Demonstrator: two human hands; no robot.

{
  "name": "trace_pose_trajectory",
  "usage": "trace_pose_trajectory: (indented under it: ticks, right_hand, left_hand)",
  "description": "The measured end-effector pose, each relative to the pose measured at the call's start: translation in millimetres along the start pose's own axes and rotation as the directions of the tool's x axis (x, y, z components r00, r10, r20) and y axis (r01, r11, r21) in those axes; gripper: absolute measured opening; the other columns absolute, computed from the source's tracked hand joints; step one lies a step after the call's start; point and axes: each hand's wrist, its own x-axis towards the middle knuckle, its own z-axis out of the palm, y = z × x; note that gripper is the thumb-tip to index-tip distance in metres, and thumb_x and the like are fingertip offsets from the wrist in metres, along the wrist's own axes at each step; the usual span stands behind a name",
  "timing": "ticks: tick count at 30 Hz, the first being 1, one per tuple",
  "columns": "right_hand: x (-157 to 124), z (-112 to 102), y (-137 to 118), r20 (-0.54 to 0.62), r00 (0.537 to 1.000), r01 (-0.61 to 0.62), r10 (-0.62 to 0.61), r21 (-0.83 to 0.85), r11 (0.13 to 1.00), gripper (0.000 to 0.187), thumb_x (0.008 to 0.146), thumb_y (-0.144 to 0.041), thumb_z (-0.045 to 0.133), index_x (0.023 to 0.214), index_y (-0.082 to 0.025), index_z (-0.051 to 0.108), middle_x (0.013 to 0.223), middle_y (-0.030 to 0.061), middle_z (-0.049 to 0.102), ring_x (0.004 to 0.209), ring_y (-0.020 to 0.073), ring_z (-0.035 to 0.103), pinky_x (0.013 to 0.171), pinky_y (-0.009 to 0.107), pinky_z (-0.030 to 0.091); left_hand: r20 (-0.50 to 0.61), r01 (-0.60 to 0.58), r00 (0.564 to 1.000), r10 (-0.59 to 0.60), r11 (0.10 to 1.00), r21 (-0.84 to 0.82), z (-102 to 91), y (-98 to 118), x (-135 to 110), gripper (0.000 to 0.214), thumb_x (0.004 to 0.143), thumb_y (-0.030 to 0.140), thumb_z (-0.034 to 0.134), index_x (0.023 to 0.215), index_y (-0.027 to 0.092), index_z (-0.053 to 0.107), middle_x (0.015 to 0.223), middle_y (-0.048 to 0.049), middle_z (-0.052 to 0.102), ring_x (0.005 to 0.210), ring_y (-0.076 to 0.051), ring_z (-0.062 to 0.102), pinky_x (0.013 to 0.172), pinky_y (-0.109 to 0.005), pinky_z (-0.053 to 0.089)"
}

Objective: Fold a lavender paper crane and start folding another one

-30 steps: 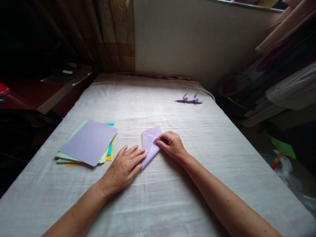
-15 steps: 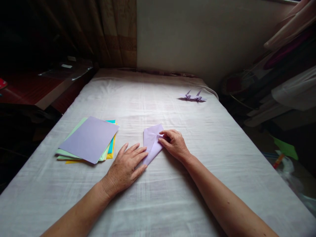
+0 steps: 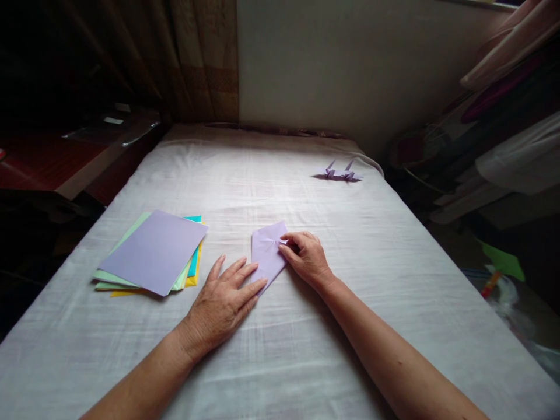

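Observation:
A folded sheet of purple origami paper [image 3: 268, 248] lies on the white cloth between my hands, with creases meeting near its upper right. My left hand [image 3: 225, 297] rests flat with spread fingers, its fingertips on the paper's lower left edge. At the paper's right side my right hand [image 3: 306, 256] pinches a flap between thumb and forefinger. Left of my left hand sits a fanned stack of coloured paper with a purple sheet [image 3: 155, 251] on top and green, blue and yellow ones beneath.
Two small purple folded paper cranes [image 3: 339, 172] stand at the far right of the cloth-covered surface [image 3: 245, 186]. A reddish-brown table [image 3: 79, 166] with a clear plastic bag [image 3: 116, 125] is at the left. Clothes [image 3: 525, 157] hang at the right.
My left thumb has moved up and further onto the purple paper's lower part. My right hand keeps its pinch, and the diagonal fold line looks flatter. The whole view has shifted slightly.

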Motion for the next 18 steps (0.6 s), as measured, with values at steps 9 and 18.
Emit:
trace_pose_trajectory:
  ticks: [9, 18]
  right_hand:
    - [0.5, 0.9, -1.4, -0.004, 1.000, 0.001, -0.001, -0.040, 0.999, 0.012, 0.081, -0.026, 0.070, 0.093, -0.023, 0.069, 0.075, 0.0007, 0.069, 0.078, 0.0201, 0.062, 0.082, 0.036, 0.044]
    - [-0.6, 1.4, -1.8, -0.013, 1.000, 0.003, -0.003, -0.062, 0.998, 0.011, 0.084, -0.029, 0.066, 0.093, -0.023, 0.069, 0.075, 0.0016, 0.068, 0.079, 0.0212, 0.061, 0.082, 0.037, 0.044]
  left_hand:
    - [-0.006, -0.043, 0.999, 0.043, 0.994, -0.098, 7.6, 1.0, 2.8, 0.033, 0.100, 0.025, 0.039, 0.126, 0.022, 0.060, 0.136, -0.0052, 0.060, 0.131, -0.020, 0.050, 0.118, -0.045, 0.026]
    - [0.014, -0.069, 0.997, 0.070, 0.997, -0.041, 5.0, 2.6, 4.7, 0.037, 0.100, 0.024, 0.040, 0.133, 0.024, 0.056, 0.137, -0.0068, 0.059, 0.129, -0.023, 0.052, 0.116, -0.050, 0.026]
